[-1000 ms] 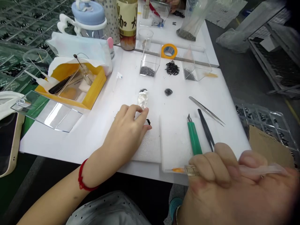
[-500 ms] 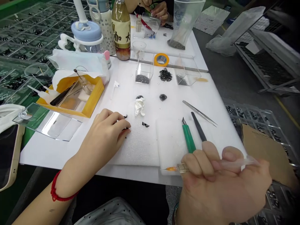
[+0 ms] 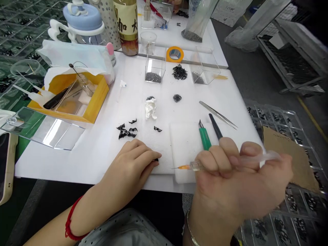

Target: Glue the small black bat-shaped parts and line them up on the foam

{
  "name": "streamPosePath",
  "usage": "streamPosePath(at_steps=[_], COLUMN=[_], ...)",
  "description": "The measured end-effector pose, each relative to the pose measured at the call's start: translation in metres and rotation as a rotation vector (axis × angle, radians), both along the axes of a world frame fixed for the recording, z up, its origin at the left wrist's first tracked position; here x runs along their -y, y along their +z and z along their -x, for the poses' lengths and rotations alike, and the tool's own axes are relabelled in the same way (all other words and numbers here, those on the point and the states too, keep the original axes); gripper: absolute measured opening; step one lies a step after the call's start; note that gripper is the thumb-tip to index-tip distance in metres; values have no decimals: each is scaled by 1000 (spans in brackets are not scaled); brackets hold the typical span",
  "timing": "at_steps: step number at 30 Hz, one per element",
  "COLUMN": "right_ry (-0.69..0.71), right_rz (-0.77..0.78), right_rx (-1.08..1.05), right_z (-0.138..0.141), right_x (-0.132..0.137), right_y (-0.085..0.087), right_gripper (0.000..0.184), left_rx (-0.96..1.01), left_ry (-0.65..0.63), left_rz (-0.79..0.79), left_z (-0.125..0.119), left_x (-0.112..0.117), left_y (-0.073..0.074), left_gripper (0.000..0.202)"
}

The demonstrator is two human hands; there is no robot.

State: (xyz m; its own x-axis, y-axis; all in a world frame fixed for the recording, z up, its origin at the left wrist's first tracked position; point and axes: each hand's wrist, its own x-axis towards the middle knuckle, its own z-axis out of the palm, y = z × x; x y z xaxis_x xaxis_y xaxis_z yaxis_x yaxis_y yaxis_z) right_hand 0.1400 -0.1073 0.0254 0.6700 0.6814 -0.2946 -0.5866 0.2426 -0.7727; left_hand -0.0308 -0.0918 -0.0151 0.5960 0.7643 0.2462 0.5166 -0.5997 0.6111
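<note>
So far, the white foam sheet [image 3: 161, 147] shows a stage partway along: a tangled cluster of small black pieces [image 3: 125, 132] lies on its left side, and a separate pair of black pieces [image 3: 158, 128] sits to the right, while a loose black heap [image 3: 179, 72] and a smaller dark heap [image 3: 176, 98] lie farther off on the white board [image 3: 107, 164], with dark granules in a clear acrylic box [image 3: 155, 76]. Much material thus remains in heaps. The left hand [image 3: 129, 167] rests loosely curled on the near edge of the foam, neither clenched nor fully open, and a tiny black piece [image 3: 156, 160] shows just at its fingertips [image 3: 150, 158]; whether they pinch it, I cannot tell. The right hand [image 3: 230, 181] is closed around a clear dispensing syringe [image 3: 228, 161], whose orange tip [image 3: 182, 167] points left, held above a second foam block [image 3: 186, 153] and clear of the black pieces. Just beyond that hand lie a green craft knife [image 3: 204, 136], black tweezers [image 3: 215, 126] and steel tweezers [image 3: 217, 114]. To the right, a clear compartment tray [image 3: 276, 128] holds rows of black pieces, partly covered by brown cardboard [image 3: 288, 159].
</note>
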Motion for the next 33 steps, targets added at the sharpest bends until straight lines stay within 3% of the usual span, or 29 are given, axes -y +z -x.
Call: streamPosePath(at_steps=[6,9,18,24,33], right_ry=[45,71,108,178,252], right_rz=[-99,-137,-95,-107,-92], right_rx=[-21,-9,-8,129,297], right_z=[9,11,17,18,17], right_x=[-16,-21,-23,-21,-15], right_y=[-6,-12,-30,-34,-37], right_gripper=[56,53,53,59,55], left_rx=[-90,-143,-140,-167,-118], left_ry=[125,156,210,250,251], left_rz=[-152,-187,-167,-163,-175], left_z=[1,1,1,0,-1], left_x=[5,7,8,10,10], left_y=[-3,-2,-4,-6,-6], left_gripper=[31,27,15,16,12])
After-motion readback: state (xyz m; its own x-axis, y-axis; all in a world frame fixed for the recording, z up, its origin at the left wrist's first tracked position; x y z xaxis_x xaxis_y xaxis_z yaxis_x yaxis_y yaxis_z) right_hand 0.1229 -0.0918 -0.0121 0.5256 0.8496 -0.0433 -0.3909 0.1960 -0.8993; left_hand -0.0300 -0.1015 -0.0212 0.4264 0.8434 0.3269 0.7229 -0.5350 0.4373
